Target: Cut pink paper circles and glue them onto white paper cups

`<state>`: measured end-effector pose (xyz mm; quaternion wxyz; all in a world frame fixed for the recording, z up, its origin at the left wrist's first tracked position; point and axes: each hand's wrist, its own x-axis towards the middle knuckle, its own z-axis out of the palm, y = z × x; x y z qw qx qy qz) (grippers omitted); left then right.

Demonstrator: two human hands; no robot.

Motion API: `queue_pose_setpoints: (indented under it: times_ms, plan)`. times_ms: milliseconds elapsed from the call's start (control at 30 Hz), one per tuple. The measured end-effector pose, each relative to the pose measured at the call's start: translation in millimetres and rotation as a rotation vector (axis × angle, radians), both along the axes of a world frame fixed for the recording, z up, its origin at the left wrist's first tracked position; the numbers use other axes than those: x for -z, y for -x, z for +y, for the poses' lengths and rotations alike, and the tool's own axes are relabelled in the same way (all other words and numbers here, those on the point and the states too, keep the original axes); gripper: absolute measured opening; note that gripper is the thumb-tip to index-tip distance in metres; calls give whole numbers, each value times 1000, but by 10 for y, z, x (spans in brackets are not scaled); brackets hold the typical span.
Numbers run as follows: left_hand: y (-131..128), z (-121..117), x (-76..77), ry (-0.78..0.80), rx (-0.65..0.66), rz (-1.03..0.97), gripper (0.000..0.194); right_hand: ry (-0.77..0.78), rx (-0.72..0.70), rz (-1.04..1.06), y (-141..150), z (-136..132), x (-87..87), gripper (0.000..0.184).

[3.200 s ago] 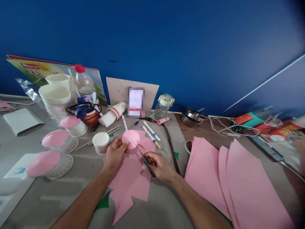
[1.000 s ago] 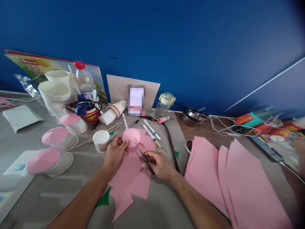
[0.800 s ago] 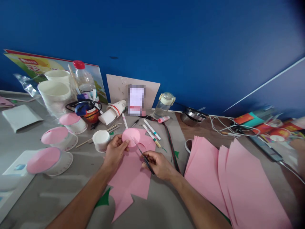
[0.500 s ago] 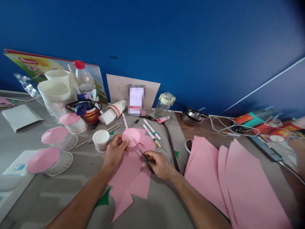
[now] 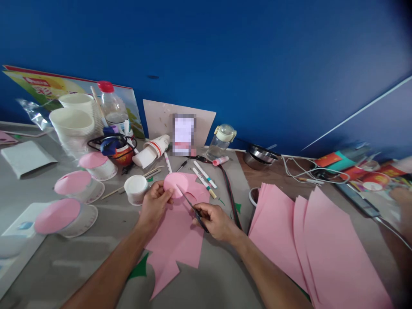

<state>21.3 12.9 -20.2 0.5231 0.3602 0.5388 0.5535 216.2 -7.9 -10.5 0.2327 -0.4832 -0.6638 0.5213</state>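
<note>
My left hand (image 5: 156,202) pinches the lower left edge of a round pink paper disc (image 5: 175,181). In my right hand (image 5: 214,221) is a pair of dark-handled scissors (image 5: 189,201), whose blades point up and left over the disc. Whether the blades pass through the paper or only lie across it, I cannot tell. Beneath both hands lies a pink sheet (image 5: 180,240) with curved pieces cut out of it. A small white paper cup (image 5: 135,189) stands just left of my left hand.
Several pink-topped cups (image 5: 58,216) stand at the left, before stacked white cups (image 5: 72,128). A stack of pink paper (image 5: 277,223) lies at the right. Markers (image 5: 205,180), a glass bottle (image 5: 222,141) and a propped-up phone (image 5: 183,135) are behind. Another person's hand (image 5: 402,197) shows at the far right.
The scissors have shifted slightly up and left against the disc, and their angle has changed a little. Both hands keep their hold.
</note>
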Motion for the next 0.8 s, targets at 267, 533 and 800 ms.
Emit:
queue_pose_setpoints:
  times_ms: [267, 533, 800]
  plan:
    - [-22, 2, -78, -38, -100, -92, 35, -212, -37, -375, -196, 45, -221, 12]
    - [-31, 3, -40, -37, -56, -84, 36, -418, -76, -949, -59, -49, -353, 49]
    - [-50, -40, -68, -23, -38, -266, 31, -442, -145, -980, -16, -109, -486, 22]
